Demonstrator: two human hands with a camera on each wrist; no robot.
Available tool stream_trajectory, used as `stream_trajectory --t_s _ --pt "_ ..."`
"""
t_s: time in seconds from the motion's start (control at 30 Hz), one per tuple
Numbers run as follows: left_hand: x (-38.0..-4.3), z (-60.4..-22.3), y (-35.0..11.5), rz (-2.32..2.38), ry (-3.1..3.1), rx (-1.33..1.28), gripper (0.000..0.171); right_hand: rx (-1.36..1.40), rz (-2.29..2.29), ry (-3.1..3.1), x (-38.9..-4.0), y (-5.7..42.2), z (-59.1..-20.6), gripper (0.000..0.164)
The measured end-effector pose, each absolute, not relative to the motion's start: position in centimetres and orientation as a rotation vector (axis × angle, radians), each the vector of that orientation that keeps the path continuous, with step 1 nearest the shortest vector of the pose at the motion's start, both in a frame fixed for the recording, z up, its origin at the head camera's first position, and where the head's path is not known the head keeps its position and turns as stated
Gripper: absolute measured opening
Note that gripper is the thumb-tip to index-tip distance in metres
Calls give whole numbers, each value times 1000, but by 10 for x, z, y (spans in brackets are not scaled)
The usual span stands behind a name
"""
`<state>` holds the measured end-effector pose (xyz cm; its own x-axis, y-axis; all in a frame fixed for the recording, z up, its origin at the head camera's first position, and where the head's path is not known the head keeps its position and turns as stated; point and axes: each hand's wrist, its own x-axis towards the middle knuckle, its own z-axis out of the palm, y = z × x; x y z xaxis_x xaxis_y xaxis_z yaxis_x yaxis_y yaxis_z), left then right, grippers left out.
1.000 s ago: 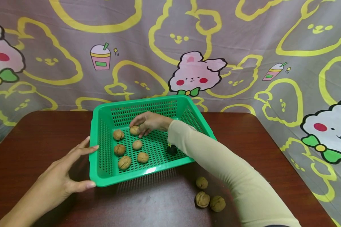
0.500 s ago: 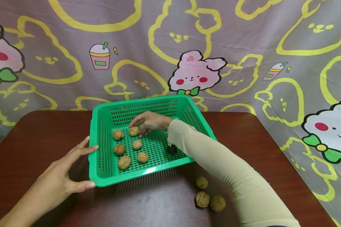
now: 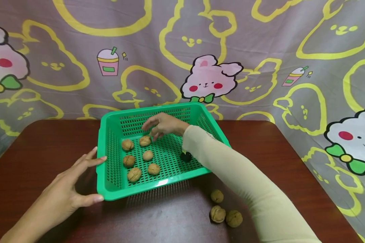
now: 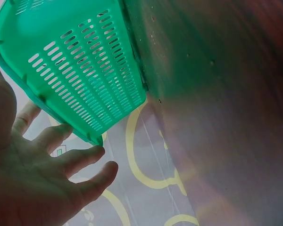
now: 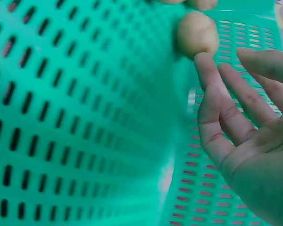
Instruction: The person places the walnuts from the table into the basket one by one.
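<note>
My right hand [image 3: 167, 125] hovers inside the green plastic basket [image 3: 182, 176], fingers loosely spread. Just below its fingertips lies a walnut [image 3: 145, 141] on the basket floor, near the back wall. In the right wrist view, a fingertip overlaps the edge of a walnut [image 5: 198, 35], and the palm holds nothing. Several more walnuts, such as a darker one [image 3: 128, 161] and a small pale one [image 3: 147, 155], are spread over the basket's left half. My left hand [image 3: 68, 189] touches the basket's left rim with spread fingers and the thumb at the front corner; its palm shows in the left wrist view.
Three walnuts [image 3: 217, 214] sit close together on the dark wooden table [image 3: 158, 216], in front of the basket beside the right sleeve [image 3: 237, 168]. A patterned cloth [image 3: 158, 40] hangs behind the table and along its right side. A black wrist device [image 3: 186, 156] sits under the right cuff.
The right hand has let go of the walnut and risen slightly up and to the right, its fingers spreading. That walnut stays on the basket floor. The left hand keeps its place at the rim.
</note>
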<state>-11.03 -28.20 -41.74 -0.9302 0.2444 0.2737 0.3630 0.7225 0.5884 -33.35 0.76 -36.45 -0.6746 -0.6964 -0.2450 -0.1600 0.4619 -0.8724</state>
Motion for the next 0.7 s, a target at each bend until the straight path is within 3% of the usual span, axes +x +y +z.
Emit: stream_trajectory --t_s 0.33,0.7 --pt "-110 -418 -282 -1045 -2736 -496 100 -815 -1244 2129 -317 42 -317 36" --pt "-111 -417 -282 -1059 -2738 -497 99 -807 -1244 2305 -258 125 -283 30"
